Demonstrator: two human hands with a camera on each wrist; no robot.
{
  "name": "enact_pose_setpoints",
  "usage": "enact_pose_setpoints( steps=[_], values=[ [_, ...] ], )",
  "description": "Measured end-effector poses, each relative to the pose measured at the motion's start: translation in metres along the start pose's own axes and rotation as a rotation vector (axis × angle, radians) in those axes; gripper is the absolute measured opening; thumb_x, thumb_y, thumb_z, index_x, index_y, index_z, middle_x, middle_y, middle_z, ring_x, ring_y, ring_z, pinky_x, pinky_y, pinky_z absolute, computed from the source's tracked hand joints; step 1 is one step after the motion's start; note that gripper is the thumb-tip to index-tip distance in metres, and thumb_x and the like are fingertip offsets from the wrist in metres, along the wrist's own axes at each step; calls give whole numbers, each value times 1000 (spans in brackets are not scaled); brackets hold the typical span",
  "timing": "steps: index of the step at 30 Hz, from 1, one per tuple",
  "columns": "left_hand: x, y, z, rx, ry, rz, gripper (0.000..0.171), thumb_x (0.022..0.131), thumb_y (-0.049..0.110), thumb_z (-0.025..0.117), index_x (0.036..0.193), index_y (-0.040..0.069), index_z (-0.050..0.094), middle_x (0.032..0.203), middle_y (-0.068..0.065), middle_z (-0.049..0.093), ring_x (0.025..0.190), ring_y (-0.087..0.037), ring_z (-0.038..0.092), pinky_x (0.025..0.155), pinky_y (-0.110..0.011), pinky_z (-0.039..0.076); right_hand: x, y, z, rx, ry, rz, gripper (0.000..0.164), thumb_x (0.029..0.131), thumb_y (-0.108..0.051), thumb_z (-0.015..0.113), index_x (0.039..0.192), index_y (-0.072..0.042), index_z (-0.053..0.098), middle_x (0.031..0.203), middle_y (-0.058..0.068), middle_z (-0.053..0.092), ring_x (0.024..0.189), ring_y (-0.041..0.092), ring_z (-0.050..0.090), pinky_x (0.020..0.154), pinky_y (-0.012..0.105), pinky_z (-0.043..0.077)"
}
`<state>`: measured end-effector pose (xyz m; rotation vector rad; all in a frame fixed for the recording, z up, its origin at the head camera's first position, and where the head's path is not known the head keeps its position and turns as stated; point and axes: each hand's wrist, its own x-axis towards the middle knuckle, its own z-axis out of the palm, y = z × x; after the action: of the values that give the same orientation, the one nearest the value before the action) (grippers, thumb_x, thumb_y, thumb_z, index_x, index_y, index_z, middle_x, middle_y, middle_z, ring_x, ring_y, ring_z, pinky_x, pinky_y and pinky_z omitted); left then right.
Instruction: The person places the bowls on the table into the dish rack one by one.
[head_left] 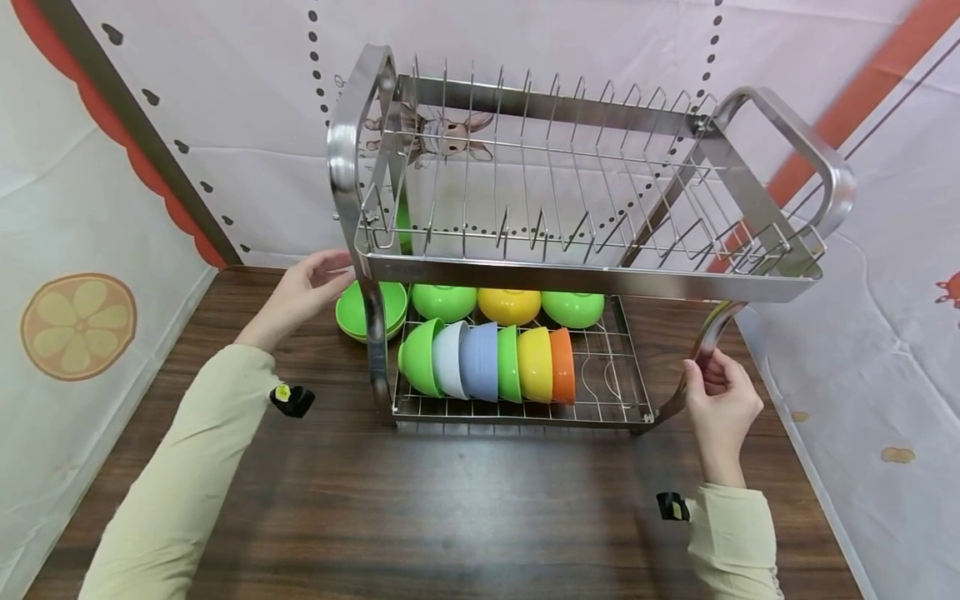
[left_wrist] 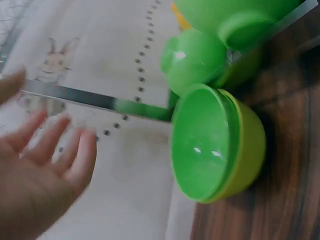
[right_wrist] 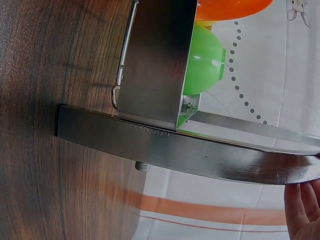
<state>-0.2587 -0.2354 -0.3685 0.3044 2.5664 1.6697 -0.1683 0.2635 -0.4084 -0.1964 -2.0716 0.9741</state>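
Note:
A two-tier metal dish rack (head_left: 592, 278) stands on the table. My right hand (head_left: 723, 410) pinches its right front post between thumb and fingers; in the right wrist view, fingertips (right_wrist: 295, 200) touch that post (right_wrist: 230, 160). Beside the left post is my left hand (head_left: 303, 292), its fingers loosely bent and holding nothing in the left wrist view. Close to it sits a green bowl (left_wrist: 200, 145) nested in a yellow-green one (left_wrist: 252, 150). On the lower tier, a row of nested bowls (head_left: 480, 362) lies sideways, green through blue to orange. Behind them sit two green bowls and a yellow bowl (head_left: 510, 306).
The rack's upper tier (head_left: 555, 179) has upright wire dividers. A wooden table (head_left: 457, 500) extends in front of the rack. Printed cloth (head_left: 255, 100) hangs behind and on both sides.

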Motion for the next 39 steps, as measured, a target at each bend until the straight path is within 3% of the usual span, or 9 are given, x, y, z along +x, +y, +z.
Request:
enact_pose_setpoints(
  steps=[4, 7, 13, 19, 22, 33, 39],
  values=[
    [8, -17, 3, 198, 139, -65, 57, 92, 29, 51, 135, -4, 34, 133, -26, 42, 119, -38, 43, 97, -46, 36, 0, 1, 0, -3, 2, -1, 28, 73, 6, 69, 99, 13, 62, 77, 7, 58, 65, -15, 46, 58, -1, 37],
    [11, -28, 7, 305, 191, -125, 58, 92, 29, 50, 135, -7, 34, 130, -29, 42, 117, -41, 44, 96, -50, 35, 0, 3, 0, -5, -4, -1, 28, 73, 5, 70, 99, 13, 63, 77, 5, 57, 65, -15, 46, 58, -1, 37],
    [16, -48, 15, 416, 210, -211, 56, 91, 26, 49, 129, -13, 36, 120, -33, 47, 109, -46, 45, 91, -53, 37, -1, 2, -1, -14, -6, -7, 28, 72, 5, 70, 98, 14, 63, 77, 4, 57, 64, -15, 45, 58, -1, 37],
    [19, -67, 20, 477, 194, -327, 54, 90, 25, 46, 127, -14, 39, 123, -33, 45, 117, -52, 34, 95, -55, 33, -1, 0, -1, -12, -7, 4, 28, 72, 6, 70, 98, 13, 63, 77, 2, 57, 63, -15, 46, 57, -1, 37],
    [19, -73, 23, 480, 193, -362, 52, 89, 24, 46, 126, -13, 42, 124, -33, 45, 117, -51, 35, 94, -56, 34, -1, -1, -1, -10, -8, 8, 28, 72, 5, 70, 98, 13, 63, 77, 1, 57, 63, -15, 46, 57, -1, 37],
    [22, -80, 30, 531, 235, -383, 41, 86, 17, 49, 118, -9, 52, 116, -30, 53, 105, -50, 48, 84, -55, 41, 0, 0, -1, 11, -7, 15, 29, 73, 3, 71, 98, 13, 63, 76, -11, 52, 63, -14, 47, 57, 0, 38],
    [25, -83, 32, 590, 250, -332, 31, 82, 9, 48, 104, -9, 59, 103, -30, 59, 96, -49, 52, 79, -54, 43, 0, 3, -2, 16, -13, 21, 30, 72, 2, 72, 99, 11, 64, 76, -15, 51, 62, -13, 47, 56, 0, 38]
  ],
)
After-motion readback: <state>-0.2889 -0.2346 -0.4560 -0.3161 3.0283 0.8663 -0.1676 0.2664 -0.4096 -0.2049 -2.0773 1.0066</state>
